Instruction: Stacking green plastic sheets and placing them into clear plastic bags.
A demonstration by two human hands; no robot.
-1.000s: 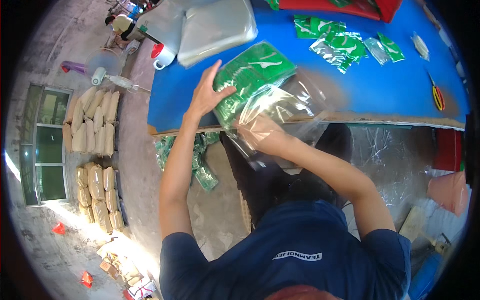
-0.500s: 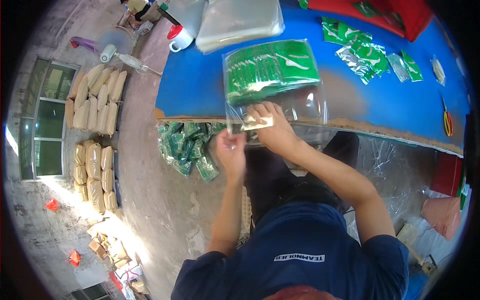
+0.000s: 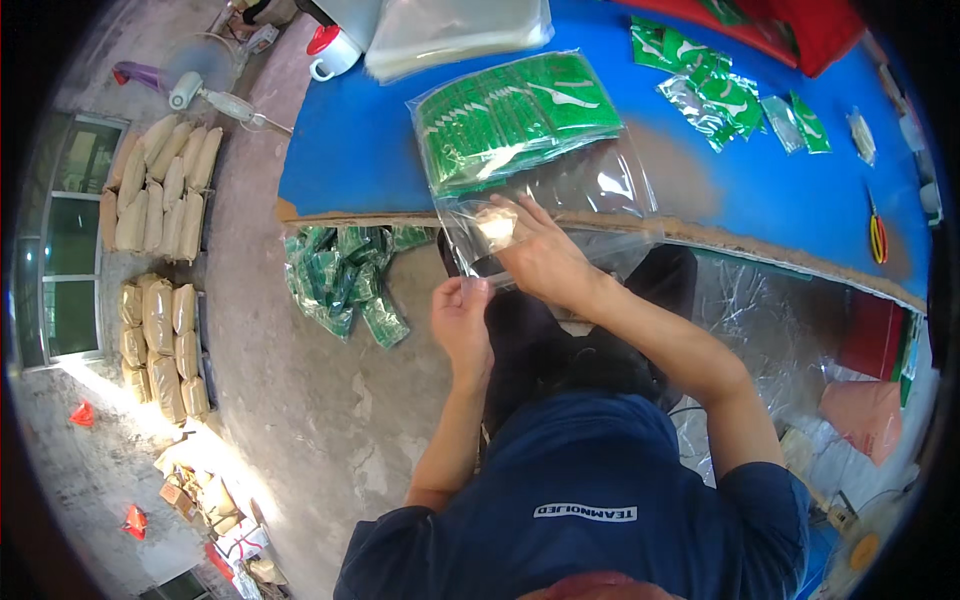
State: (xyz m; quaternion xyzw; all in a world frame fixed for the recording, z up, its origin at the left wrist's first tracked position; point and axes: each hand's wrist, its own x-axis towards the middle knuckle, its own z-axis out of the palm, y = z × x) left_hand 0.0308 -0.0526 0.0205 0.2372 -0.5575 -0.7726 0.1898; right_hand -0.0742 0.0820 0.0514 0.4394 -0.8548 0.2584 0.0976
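Observation:
A clear plastic bag (image 3: 612,180) lies at the front edge of the blue table, packed with a row of overlapping green packets (image 3: 515,120). Its unfilled end hangs over the edge toward me. My left hand (image 3: 463,320) pinches the near left corner of that end, just off the table. Above it, my right hand (image 3: 545,255) lies across the plastic with its fingers stretched toward the packets. A bright pale patch shows by its fingertips; I cannot tell whether it is glare or a slip.
Loose green packets (image 3: 735,100) and yellow-red handled snips (image 3: 877,238) lie on the table's (image 3: 340,150) right side. Flat clear bags (image 3: 455,35) and a white mug (image 3: 333,52) stand behind. More green packets (image 3: 345,275) sit below the left edge. Stacked sacks (image 3: 160,190) line the wall.
The filled bag is now tilted, its near left corner drawn down toward me. My left hand has moved slightly lower with that corner; the right fingers have stretched out more.

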